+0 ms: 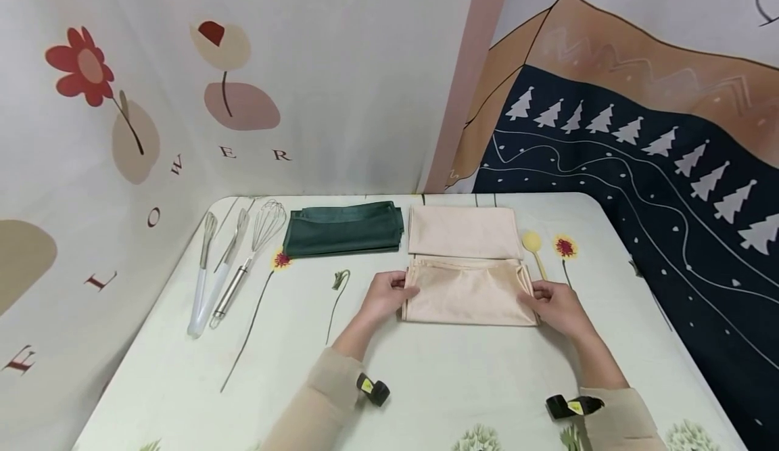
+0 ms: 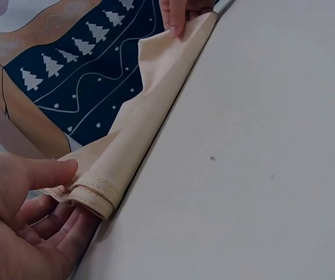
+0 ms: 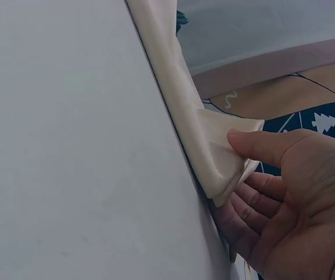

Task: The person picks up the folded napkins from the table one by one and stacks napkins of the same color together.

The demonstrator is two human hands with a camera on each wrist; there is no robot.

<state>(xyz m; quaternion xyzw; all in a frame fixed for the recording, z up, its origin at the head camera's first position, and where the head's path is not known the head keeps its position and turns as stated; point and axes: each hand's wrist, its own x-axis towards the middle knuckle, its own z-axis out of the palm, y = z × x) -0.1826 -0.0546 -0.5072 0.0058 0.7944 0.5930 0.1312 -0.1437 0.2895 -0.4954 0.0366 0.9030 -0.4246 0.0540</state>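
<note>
A folded beige cloth [image 1: 468, 294] with a satin sheen lies near the middle of the table, held at both ends. At its left end, my left hand [image 1: 387, 297] pinches the layered edge; the left wrist view has the thumb on top and the fingers [image 2: 77, 233] under the stitched hem. My right hand [image 1: 556, 307] grips the opposite end, its thumb over a raised corner [image 3: 246, 127] and its other fingers beneath. Directly behind lies a second folded beige section [image 1: 462, 231]; whether the two are joined cannot be seen.
A folded dark green cloth [image 1: 343, 229] lies at the back left of the beige ones. Farther left are a whisk [image 1: 249, 262] and two slim white-handled utensils, one of them a fork-like tool [image 1: 225, 268]. The tablecloth [image 1: 475, 376] bears printed flowers.
</note>
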